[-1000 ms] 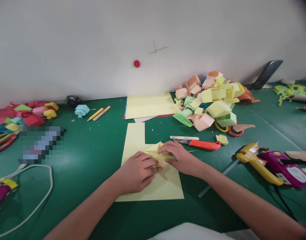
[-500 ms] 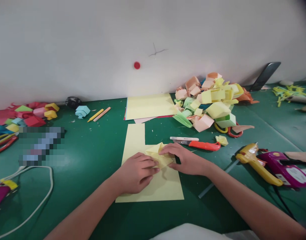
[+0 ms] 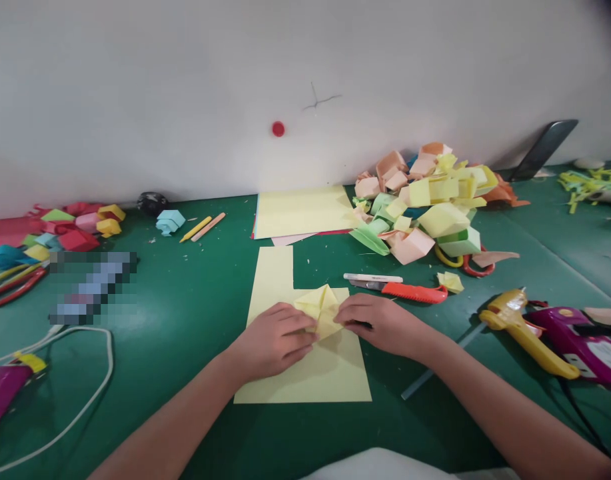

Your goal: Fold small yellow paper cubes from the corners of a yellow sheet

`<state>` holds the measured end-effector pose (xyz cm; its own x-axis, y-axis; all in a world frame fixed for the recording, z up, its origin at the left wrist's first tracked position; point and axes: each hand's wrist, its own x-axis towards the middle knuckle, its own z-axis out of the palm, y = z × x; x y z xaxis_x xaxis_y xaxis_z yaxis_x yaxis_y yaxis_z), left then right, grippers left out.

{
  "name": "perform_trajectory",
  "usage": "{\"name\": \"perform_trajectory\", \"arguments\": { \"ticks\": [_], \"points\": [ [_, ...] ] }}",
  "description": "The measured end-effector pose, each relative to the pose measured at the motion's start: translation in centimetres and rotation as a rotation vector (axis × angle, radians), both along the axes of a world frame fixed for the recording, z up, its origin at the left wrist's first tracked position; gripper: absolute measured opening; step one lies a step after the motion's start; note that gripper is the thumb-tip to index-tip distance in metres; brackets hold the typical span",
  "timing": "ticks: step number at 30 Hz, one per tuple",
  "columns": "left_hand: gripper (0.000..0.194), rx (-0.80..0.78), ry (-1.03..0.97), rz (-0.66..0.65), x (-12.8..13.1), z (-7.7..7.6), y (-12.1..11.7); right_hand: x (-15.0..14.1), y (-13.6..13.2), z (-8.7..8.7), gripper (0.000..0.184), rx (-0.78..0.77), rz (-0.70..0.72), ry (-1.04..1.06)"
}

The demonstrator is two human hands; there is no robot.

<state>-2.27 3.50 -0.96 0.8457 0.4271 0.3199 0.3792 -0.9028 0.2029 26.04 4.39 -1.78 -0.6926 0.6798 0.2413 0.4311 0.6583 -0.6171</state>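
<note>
Several bright folded paper pieces lie at your far left, with looped handles in yellow and red below them. Next come a blurred-out device, a white cable and a purple object with a yellow tab. Beyond sit a dark round object, a light-blue folded piece and two slim sticks.

Your left hand rests its fingertips on the left side of the folded yellow paper; you can't tell whether it grips. That paper lies over an L-shaped yellow sheet on the green worktop, with stacked sheets behind, by the wall. Your right hand pinches the paper's right edge between thumb and fingers.

Behind that hand lie a white pen and a red cutter, just below a heap of folded paper. Farther right, you have a yellow glue gun beside a purple device, a dark slab leaning on the wall, and yellow-green shreds.
</note>
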Motion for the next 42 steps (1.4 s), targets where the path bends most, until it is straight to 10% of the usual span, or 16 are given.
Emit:
{"name": "perform_trajectory", "arguments": {
  "ticks": [42],
  "points": [
    [0.024,-0.030,0.035,0.123,0.5,-0.3,-0.2,-2.9,-0.2,-0.2,0.036,-0.079,-0.211,0.040]
  ]
}}
